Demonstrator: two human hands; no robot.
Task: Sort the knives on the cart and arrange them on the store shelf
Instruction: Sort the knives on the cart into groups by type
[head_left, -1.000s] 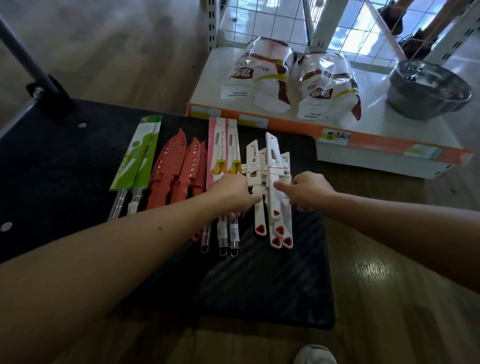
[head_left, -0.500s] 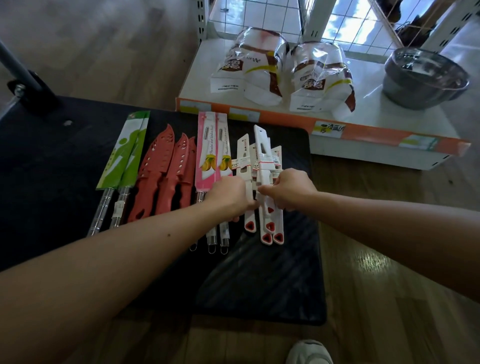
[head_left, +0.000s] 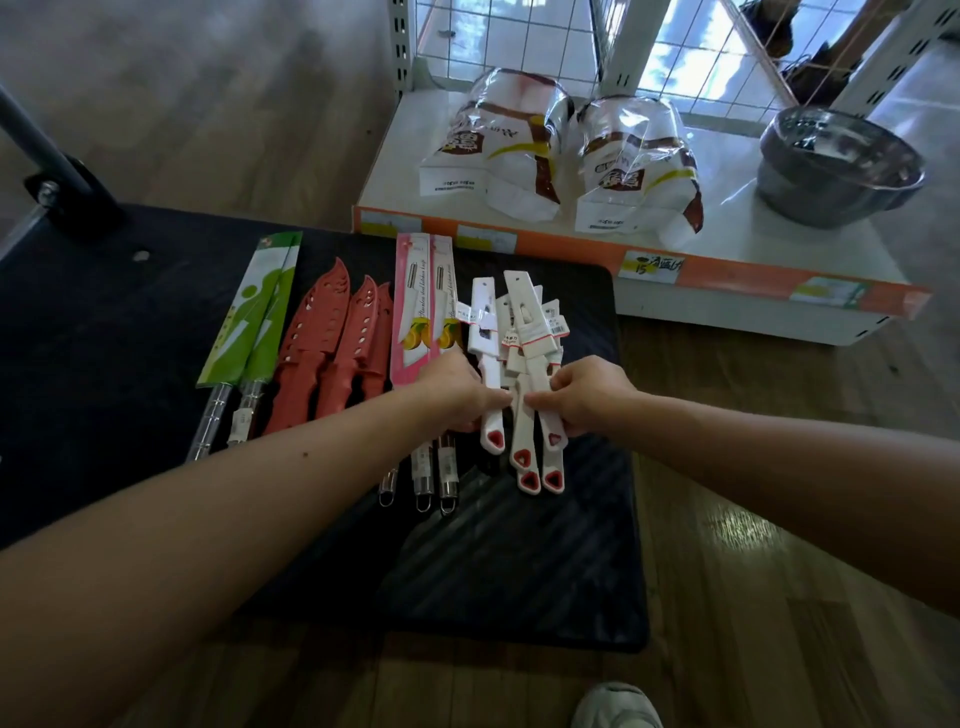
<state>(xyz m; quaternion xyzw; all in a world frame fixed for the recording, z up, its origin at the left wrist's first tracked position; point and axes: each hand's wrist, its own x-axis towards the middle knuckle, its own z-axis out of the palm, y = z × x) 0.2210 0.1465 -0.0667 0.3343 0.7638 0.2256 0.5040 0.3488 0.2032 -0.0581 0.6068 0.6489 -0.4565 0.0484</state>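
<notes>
Knives lie in groups on the black cart (head_left: 545, 561). From left: two in green sleeves (head_left: 254, 312), three red sheathed knives (head_left: 332, 343), pink-packaged knives (head_left: 421, 306), and several white knives (head_left: 524, 332) with red triangle ends. My left hand (head_left: 457, 389) and my right hand (head_left: 587, 395) meet over the white knives' handles. Both hands curl their fingers around that bundle, pressing it together from either side.
A low white store shelf (head_left: 737, 291) with an orange price strip stands just beyond the cart. It bears two clear bags (head_left: 566, 156) and a metal bowl (head_left: 836, 166). The cart's handle post (head_left: 47, 166) rises at the left. A shoe (head_left: 615, 706) shows below.
The view has shifted slightly. Both hands have slid a little nearer along the white knives' handles and drawn the bundle tighter.
</notes>
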